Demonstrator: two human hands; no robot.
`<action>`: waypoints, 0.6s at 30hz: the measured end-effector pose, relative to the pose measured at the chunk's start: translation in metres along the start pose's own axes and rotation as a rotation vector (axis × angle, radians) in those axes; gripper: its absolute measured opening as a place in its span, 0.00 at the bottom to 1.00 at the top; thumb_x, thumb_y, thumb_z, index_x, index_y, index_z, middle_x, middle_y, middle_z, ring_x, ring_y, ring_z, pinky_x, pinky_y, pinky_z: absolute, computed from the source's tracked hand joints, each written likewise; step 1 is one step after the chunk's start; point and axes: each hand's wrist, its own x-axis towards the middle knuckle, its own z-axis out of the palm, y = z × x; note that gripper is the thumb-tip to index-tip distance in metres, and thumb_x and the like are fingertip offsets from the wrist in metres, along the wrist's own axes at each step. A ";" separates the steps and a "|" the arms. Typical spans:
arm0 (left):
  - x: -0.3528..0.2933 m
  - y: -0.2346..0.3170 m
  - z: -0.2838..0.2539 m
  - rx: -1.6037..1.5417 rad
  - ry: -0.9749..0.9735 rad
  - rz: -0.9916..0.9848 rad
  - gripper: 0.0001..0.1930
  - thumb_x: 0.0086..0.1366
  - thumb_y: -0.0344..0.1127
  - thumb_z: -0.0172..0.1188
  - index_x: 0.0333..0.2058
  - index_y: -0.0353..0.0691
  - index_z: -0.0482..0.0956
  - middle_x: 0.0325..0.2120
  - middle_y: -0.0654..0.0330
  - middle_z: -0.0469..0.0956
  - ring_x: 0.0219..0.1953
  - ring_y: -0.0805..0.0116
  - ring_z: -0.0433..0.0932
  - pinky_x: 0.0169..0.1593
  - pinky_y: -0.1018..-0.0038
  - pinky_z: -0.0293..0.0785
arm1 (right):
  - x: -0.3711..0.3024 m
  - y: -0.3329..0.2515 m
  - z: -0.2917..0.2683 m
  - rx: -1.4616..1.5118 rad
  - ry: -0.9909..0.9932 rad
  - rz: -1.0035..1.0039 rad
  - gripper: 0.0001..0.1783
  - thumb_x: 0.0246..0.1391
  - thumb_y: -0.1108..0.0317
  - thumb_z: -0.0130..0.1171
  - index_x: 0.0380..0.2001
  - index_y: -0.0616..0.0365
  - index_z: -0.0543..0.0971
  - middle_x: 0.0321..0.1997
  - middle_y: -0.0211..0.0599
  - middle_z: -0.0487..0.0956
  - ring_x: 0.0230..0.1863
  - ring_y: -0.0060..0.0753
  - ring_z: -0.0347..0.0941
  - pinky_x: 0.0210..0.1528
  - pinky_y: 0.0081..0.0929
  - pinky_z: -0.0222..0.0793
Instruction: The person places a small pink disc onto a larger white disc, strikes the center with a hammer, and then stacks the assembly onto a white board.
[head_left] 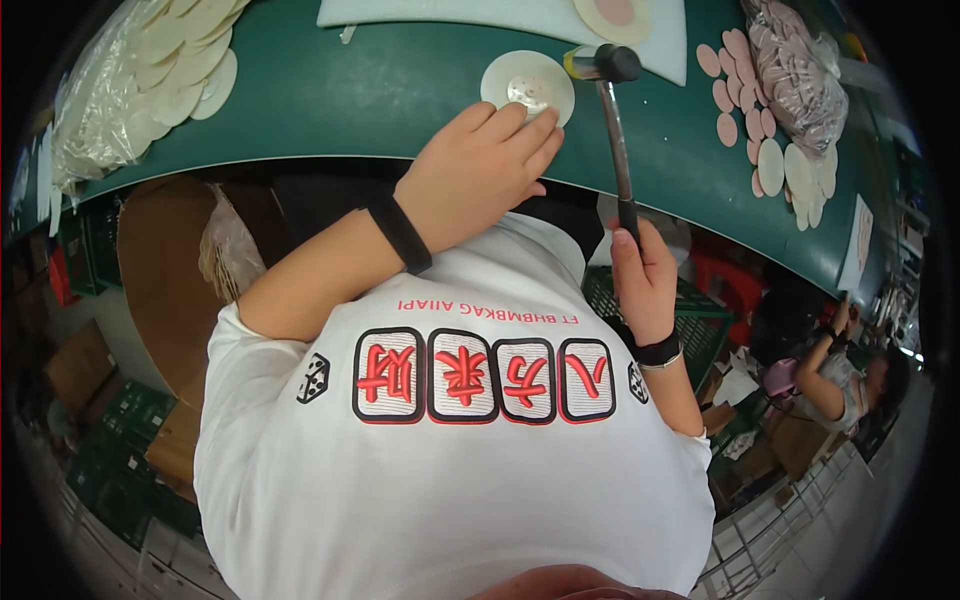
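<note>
A round cream disc [500, 78] lies on the green tabletop in front of me, with a shiny pale patch at its middle. My left hand [475, 165] reaches over its near edge, fingers stretched and slightly apart, the fingertips resting on the disc. My right hand [643, 270] is closed round the dark grip of a mallet [612, 110], whose metal shaft stands up from the fist. The mallet's head, black at one end and yellow at the other, is just right of the disc.
Behind the disc, a white board [450, 10] carries a cream disc with a pink centre [612, 12]. At left lie stacked cream discs [190, 50] in a clear bag. Small pink discs [735, 80] and a filled plastic bag [795, 80] lie at right. Another person [835, 375] sits further right.
</note>
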 end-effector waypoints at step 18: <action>-0.032 -0.003 -0.014 0.048 -0.168 -0.048 0.28 0.58 0.49 0.67 0.53 0.39 0.79 0.52 0.64 0.73 0.59 0.66 0.67 0.66 0.68 0.64 | -0.012 -0.019 0.008 -0.543 0.048 -0.221 0.12 0.69 0.65 0.52 0.47 0.63 0.73 0.25 0.53 0.75 0.24 0.56 0.73 0.27 0.37 0.66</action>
